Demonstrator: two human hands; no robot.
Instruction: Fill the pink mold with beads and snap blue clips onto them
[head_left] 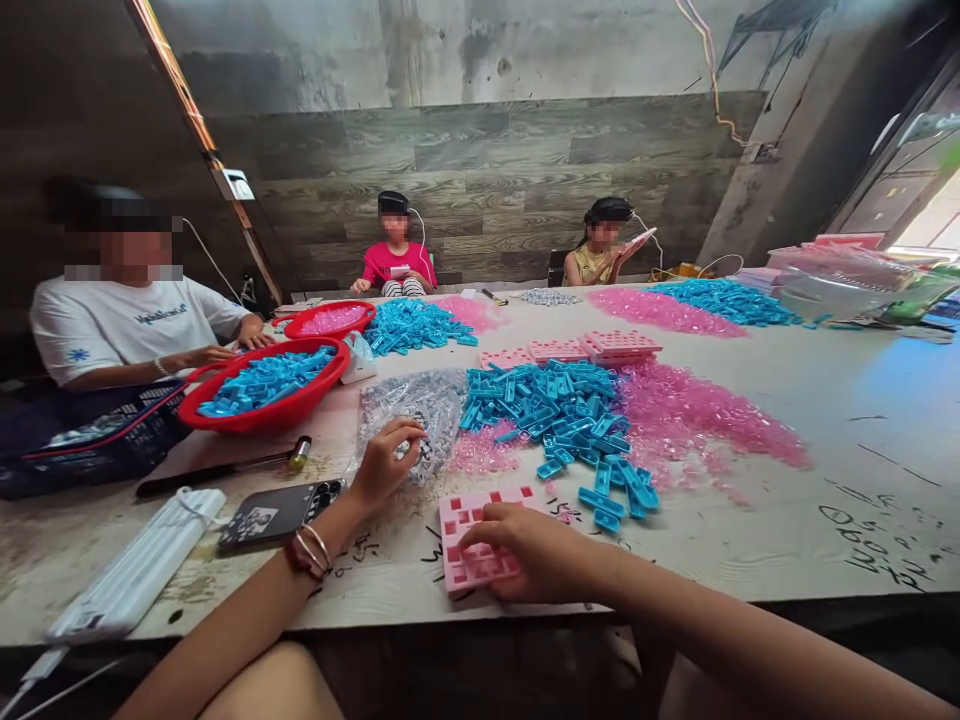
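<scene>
A pink tray with rows of square and rectangular slots (459, 512) lies flat on the table in front of me. My right hand (517, 550) rests over its near right part, fingers bent onto the top and thumb by the near edge. My left hand (390, 462) is at a clear plastic bag of small grey-white pieces (405, 395); its fingers are curled together, and whatever they pinch is too small to make out. Just beyond the tray are a heap of blue plastic pieces (547, 400) and clear pink bits (690, 415).
A phone (281, 515), a white power strip (139, 565) and a hammer (225, 468) lie left. A red basket (262, 405) of blue pieces stands beyond. More pink trays (619, 345) are stacked behind the heaps. Three people sit around the table (787, 540).
</scene>
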